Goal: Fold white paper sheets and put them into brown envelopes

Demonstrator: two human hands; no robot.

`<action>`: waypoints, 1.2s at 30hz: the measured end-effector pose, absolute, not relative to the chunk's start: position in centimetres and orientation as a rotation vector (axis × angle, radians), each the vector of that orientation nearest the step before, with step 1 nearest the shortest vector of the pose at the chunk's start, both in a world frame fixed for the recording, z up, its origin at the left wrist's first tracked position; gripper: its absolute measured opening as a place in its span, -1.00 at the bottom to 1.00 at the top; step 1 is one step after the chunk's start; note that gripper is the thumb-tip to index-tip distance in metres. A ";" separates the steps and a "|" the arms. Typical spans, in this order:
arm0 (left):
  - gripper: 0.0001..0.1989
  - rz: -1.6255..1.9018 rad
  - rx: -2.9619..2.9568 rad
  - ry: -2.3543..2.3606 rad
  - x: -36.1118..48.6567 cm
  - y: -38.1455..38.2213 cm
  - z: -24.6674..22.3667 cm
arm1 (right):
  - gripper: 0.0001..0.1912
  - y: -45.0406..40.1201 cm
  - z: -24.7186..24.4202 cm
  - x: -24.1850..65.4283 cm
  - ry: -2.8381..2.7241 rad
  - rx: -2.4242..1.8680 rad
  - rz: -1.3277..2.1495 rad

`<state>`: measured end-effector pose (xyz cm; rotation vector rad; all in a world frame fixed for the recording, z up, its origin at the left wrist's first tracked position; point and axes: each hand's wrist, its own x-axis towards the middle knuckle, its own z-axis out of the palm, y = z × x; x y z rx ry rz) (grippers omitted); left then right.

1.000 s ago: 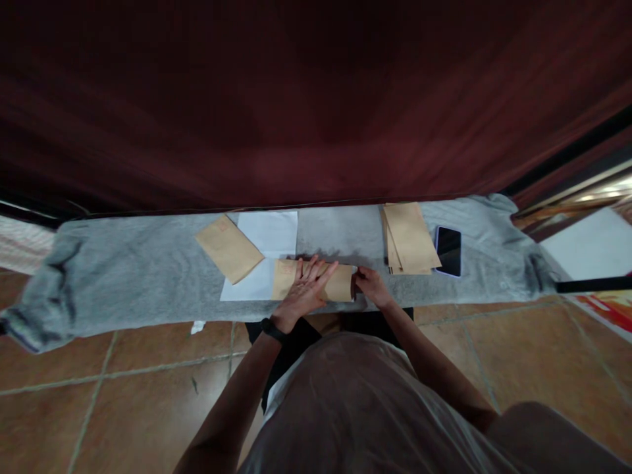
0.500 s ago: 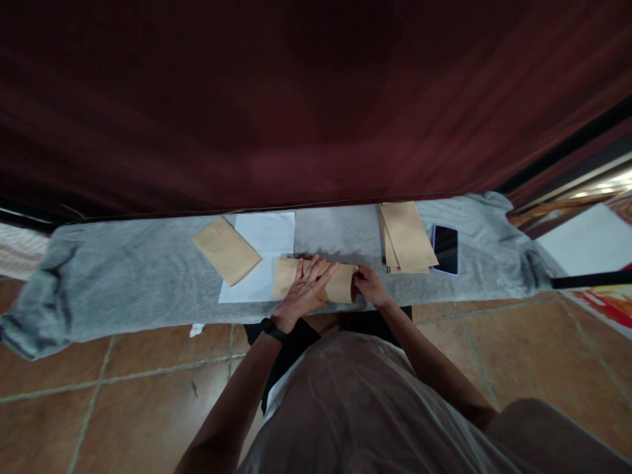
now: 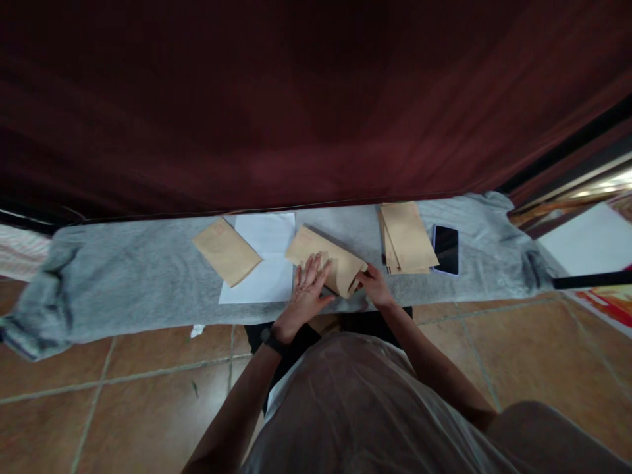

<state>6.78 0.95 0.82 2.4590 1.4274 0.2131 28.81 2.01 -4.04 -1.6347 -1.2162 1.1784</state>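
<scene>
A brown envelope (image 3: 340,257) lies tilted in front of me, its upper left end raised towards the back and its right end curled. My left hand (image 3: 307,293) rests on its lower left part with the fingers spread. At the curled right end, my right hand (image 3: 374,286) grips the edge, fingers closed round it. White paper sheets (image 3: 266,277) lie to the left, and another brown envelope (image 3: 227,251) rests across them. A stack of brown envelopes (image 3: 407,237) sits to the right of my right hand.
A phone (image 3: 446,249) lies right of the stack. Grey cloth (image 3: 128,270) covers the narrow surface, with a dark red curtain (image 3: 276,131) rising behind it. A white board or sheet (image 3: 587,240) stands at the far right, above the tiled floor.
The envelope under my hands has turned from nearly level to slanted, its left end swinging up and away from the white paper. My right hand has shifted slightly right.
</scene>
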 end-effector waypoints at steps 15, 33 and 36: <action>-0.45 0.157 2.512 1.432 11.1 -0.9 -0.9 | -0.76 0.2 -5.2 28.0 -1.014 -1.641 1.361; -0.46 -0.081 2.749 1.379 11.1 -1.0 -0.3 | -0.86 -0.1 -3.9 29.9 -1.404 -1.894 1.344; -0.45 -0.074 2.743 1.361 11.0 -1.1 -0.3 | -0.84 -0.3 -3.4 30.3 -1.502 -1.933 1.319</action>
